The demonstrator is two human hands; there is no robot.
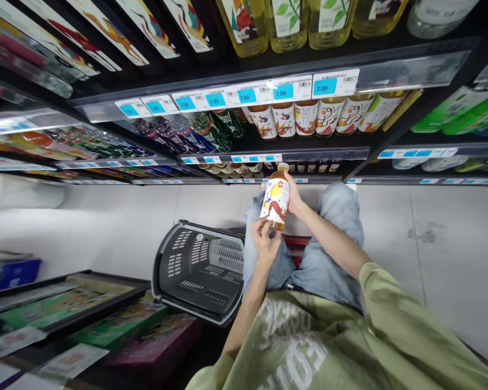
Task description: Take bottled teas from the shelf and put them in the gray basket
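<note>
A drink bottle (275, 199) with amber liquid and a white label with colourful drawings is held in front of my knees, its cap end pointing toward the shelves. My right hand (294, 193) is wrapped around its right side near the cap; some of those fingers are hidden behind the bottle. At the base, my left hand (265, 241) grips it with curled fingers. On the shelf ahead stands a row of similar bottles (284, 121) with white labels. To the left of my legs rests a dark grey shopping basket (174, 303).
Price tags (284, 91) line the shelf edges ahead. Dark soda bottles (228, 123) lie on the shelf to the left, and yellow drink bottles (288, 32) stand above. Behind the basket, at lower left, a low display holds green and pink boxes (162, 346). Pale tiles (443, 233) cover the floor.
</note>
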